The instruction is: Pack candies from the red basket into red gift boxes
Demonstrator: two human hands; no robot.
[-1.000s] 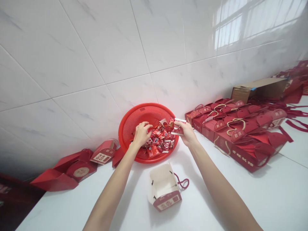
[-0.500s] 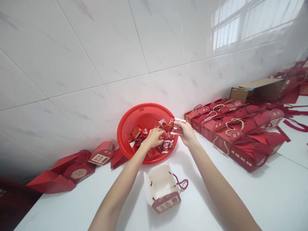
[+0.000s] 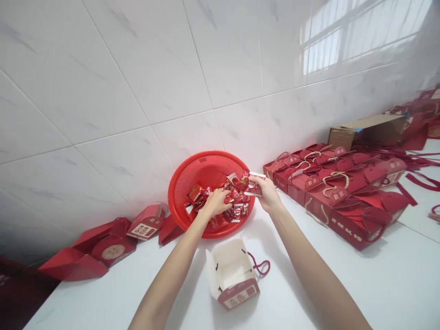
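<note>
My right hand (image 3: 268,192) is closed on a red and white wrapped sweet (image 3: 255,183) at the right rim of a red plastic basket (image 3: 182,183). Other red wrappers lie close against that sweet. Inside the basket, my left hand (image 3: 217,202) reaches in among several wrapped sweets (image 3: 237,211), its fingers apart and touching them. Whether one sits between its thumb and forefinger is hard to make out. In front of the basket stands an open small gift box (image 3: 232,270), white inside and red outside, with a dark red cord handle at its right.
Rows of filled-out red gift boxes (image 3: 330,192) with cord handles stand at right. Behind them is a cardboard carton (image 3: 367,128). More red boxes (image 3: 113,245) lie along the wall at left. A tiled wall (image 3: 172,82) rises behind the white table (image 3: 165,288).
The view has tilted slightly, so everything sits a little lower. My left fingers have shifted slightly among the sweets. My right hand keeps hold of its sweet.
</note>
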